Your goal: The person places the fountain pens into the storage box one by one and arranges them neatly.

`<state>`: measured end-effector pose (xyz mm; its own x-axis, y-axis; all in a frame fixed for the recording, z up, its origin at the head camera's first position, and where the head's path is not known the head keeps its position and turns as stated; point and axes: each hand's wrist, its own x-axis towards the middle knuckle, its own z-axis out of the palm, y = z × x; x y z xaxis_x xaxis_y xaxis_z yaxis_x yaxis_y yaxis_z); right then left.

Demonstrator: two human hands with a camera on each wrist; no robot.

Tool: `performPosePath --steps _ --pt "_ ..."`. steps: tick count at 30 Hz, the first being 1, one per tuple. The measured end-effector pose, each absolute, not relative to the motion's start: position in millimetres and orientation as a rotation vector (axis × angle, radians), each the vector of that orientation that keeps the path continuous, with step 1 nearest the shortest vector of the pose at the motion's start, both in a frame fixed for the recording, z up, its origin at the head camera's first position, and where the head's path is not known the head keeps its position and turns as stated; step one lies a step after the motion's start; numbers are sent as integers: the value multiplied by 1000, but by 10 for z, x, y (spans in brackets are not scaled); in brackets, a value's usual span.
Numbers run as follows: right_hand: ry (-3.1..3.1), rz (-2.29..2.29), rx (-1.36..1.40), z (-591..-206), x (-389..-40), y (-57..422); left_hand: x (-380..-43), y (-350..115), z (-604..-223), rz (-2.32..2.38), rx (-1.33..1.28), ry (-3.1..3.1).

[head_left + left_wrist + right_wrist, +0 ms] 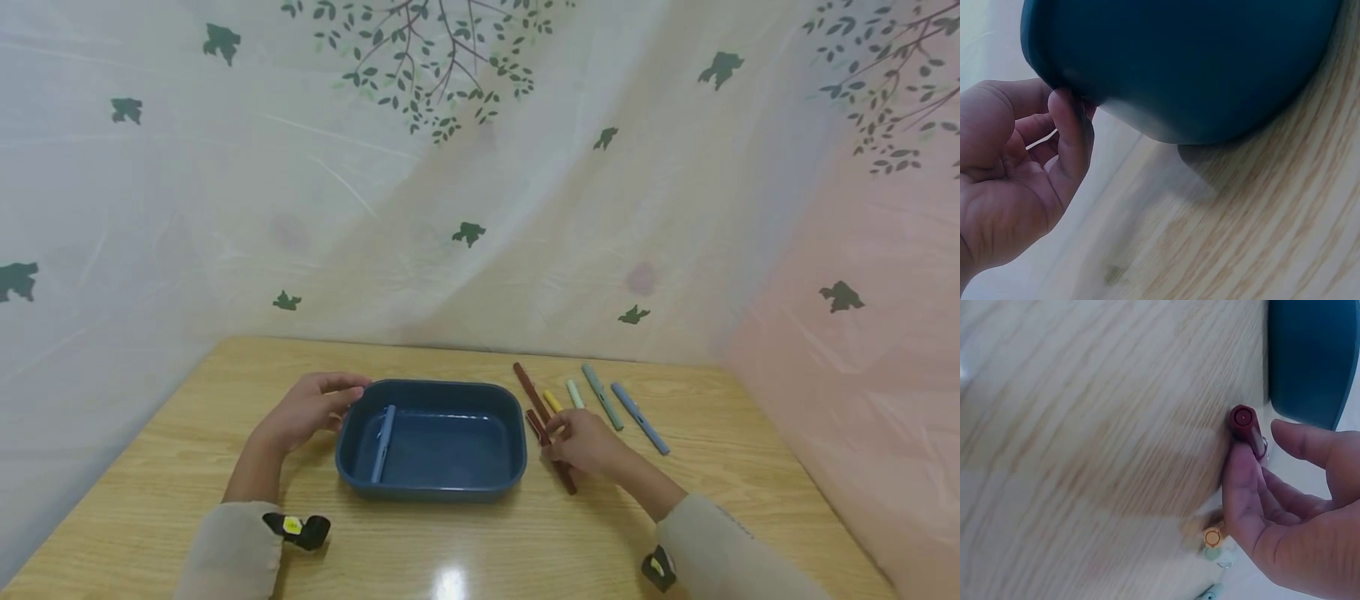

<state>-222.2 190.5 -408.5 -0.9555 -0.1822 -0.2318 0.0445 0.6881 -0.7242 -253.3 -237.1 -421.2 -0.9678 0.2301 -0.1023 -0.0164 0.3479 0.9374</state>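
Note:
A dark blue rectangular box [450,492] stands on the table, and a light blue pen [383,446] lies inside it along its left end. At the box's back left corner my left hand [311,408] holds the rim, with thumb and fingers bent against it. Right of the box my right hand [588,442] is over a dark red pen [564,477]. In the right wrist view a finger touches that red pen [1247,425], while the thumb [1300,440] stands apart from it. A second dark red pen [527,383] lies just behind.
Beyond my right hand lie a yellow pen [552,402], a pale green pen [575,394], a grey-green pen [602,396] and a blue pen [640,418]. A patterned curtain [420,275] hangs behind the wooden table [420,550].

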Motion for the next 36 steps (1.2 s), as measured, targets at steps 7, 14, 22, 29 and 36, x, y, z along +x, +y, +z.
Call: performPosePath --steps 7,14,22,29,36 --pt "2714 -1086 -148 -4145 -2255 1835 -2568 -2370 -4200 1675 205 2391" --pt "2759 -1051 -178 -4175 -2271 1803 -2624 -2368 -4215 1662 206 2401" --pt "2753 -1045 -218 -4207 -2289 1780 -2666 -2388 -4241 1676 226 2395" --pt "2759 -1016 -234 -4210 -2302 1789 -2708 -2400 -4260 1694 226 2383" --pt "2755 -1045 -223 -4183 -2328 1841 -2734 -2408 -4250 1693 246 2383"
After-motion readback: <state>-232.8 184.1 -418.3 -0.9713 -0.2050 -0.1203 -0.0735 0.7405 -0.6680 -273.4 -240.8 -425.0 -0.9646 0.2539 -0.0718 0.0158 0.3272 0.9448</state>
